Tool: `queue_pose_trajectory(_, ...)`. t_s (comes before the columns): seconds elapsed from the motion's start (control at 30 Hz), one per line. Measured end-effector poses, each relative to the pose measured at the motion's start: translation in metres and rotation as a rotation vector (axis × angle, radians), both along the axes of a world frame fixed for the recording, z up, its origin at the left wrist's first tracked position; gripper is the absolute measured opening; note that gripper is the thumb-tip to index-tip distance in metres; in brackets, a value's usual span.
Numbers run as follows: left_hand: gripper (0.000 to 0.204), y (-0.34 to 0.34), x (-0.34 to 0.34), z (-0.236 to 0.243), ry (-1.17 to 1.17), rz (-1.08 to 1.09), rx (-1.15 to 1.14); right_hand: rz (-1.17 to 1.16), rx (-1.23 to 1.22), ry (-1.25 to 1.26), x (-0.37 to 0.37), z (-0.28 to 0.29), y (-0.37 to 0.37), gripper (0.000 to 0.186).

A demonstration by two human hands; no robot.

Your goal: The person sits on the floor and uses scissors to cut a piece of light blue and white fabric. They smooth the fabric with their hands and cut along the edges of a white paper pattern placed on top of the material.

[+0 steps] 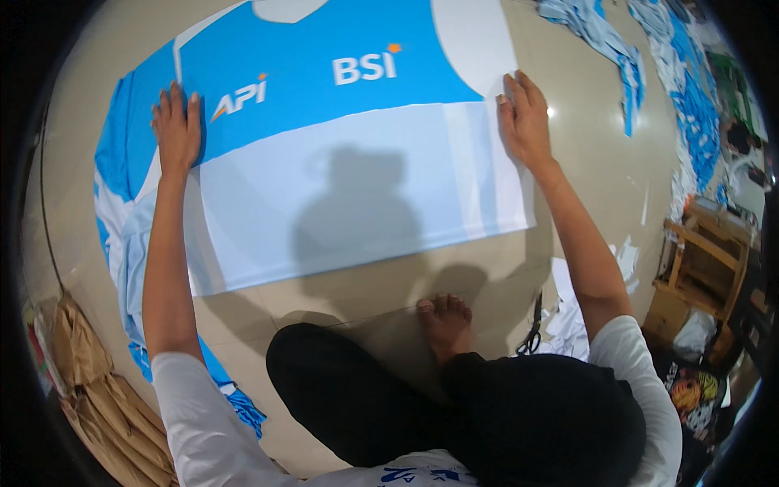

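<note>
A large cut fabric panel (324,187), bright blue on its far part and pale blue and white nearer me, lies flat on the tiled floor. It looks like the body piece of a sports shirt, with printed lettering across the blue. My left hand (176,130) rests with fingers extended on its left edge, beside a bunched heap of blue and white fabric (122,146). At the right edge, my right hand (526,122) lies with fingers stretched out, touching the white border. Neither hand grips anything. My head and shoulders cast a shadow over the pale part.
Black-handled scissors (531,337) lie beside white scraps (568,325) near my right knee. A wooden stool (704,260) stands at the right. More blue and white fabric (596,36) is strewn at the far right, with people beyond. Brown cloth (101,390) is heaped at the lower left.
</note>
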State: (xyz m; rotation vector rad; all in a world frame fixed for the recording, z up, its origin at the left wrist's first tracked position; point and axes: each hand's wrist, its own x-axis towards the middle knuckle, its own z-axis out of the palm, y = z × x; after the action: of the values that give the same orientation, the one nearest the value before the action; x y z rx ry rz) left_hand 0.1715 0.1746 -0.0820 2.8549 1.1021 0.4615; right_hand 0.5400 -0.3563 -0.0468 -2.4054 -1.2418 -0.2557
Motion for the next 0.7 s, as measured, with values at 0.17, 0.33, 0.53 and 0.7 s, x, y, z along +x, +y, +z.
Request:
queue_pose_trajectory(0.17, 0.072, -0.186, 0.044, 0.025, -0.115, -0.312, -0.189, -0.093, -0.017, 0.013, -0.042, 0.009, -0.063, 0.049)
queue_pose_trajectory(0.33, 0.076, -0.349, 0.092, 0.049, -0.004, -0.527, -0.288, -0.120, -0.147, 0.146, -0.120, 0.026, -0.091, 0.060)
queue_pose_trajectory(0.53, 0.078, -0.460, 0.104, 0.052, 0.069, -0.473, -0.361, -0.191, -0.235, 0.166, -0.146, 0.011, -0.107, 0.068)
queue_pose_trajectory(0.7, 0.079, -0.480, 0.101, 0.044, 0.096, -0.427, -0.286, -0.184, -0.217, 0.186, -0.146, 0.008, -0.113, 0.068)
